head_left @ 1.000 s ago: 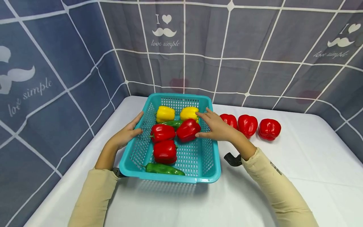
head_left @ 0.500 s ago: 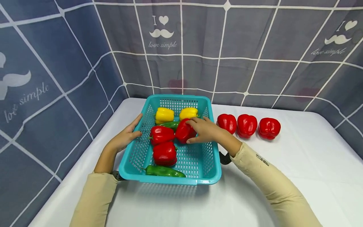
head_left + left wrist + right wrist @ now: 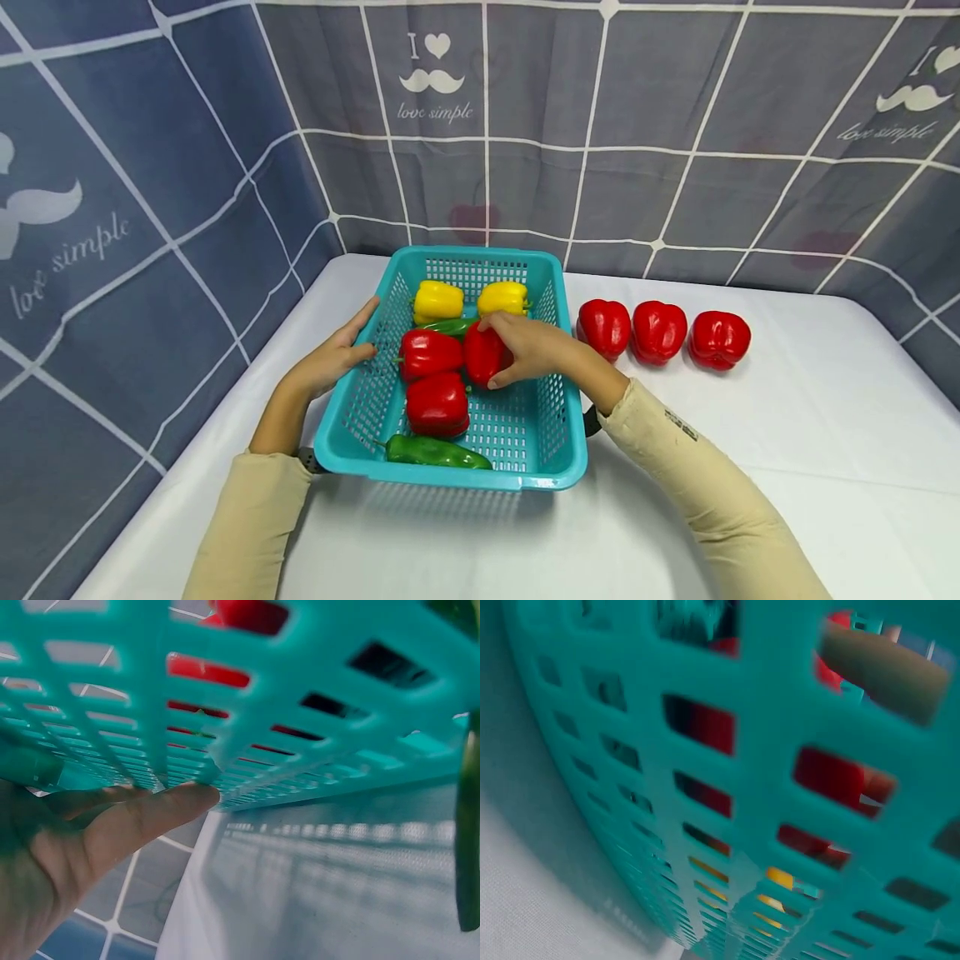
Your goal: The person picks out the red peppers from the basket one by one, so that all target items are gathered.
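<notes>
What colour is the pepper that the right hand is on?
The pepper is red; the head view shows it best.

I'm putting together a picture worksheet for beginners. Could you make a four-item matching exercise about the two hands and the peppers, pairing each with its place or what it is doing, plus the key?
Column one
1. Left hand
2. Right hand
3. Two yellow peppers
4. Row of three red peppers

Column two
A. Inside the basket, at its far end
B. Holding a single red pepper inside the basket
C. On the white table, right of the basket
D. At the left side of the basket

Right pairs: 1-D, 2-B, 3-A, 4-C
</notes>
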A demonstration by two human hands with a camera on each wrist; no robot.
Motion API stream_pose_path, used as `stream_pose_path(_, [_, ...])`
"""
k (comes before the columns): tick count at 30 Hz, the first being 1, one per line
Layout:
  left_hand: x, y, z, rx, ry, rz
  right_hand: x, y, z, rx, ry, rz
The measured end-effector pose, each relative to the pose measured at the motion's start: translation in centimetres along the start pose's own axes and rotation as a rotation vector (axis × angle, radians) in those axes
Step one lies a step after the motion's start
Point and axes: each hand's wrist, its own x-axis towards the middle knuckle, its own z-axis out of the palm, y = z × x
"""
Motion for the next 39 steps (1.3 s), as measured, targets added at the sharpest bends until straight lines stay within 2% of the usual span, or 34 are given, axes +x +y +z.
stream_pose_path(13, [-0.01, -0.13, 0.09, 0.0, 0.003, -0.021, -0.01, -0.07, 0.28, -0.116, -0.011, 0.031])
stream_pose_path(27, [0.37, -0.31, 0.05, 0.013, 0.003, -0.004, -0.09, 0.1, 0.07, -0.078, -0.031, 0.082])
stream_pose_path(39, [0.47, -0.57, -0.04, 0.017, 0.001, -0.003, -0.64, 0.22, 0.01, -0.034, 0.05, 0.015])
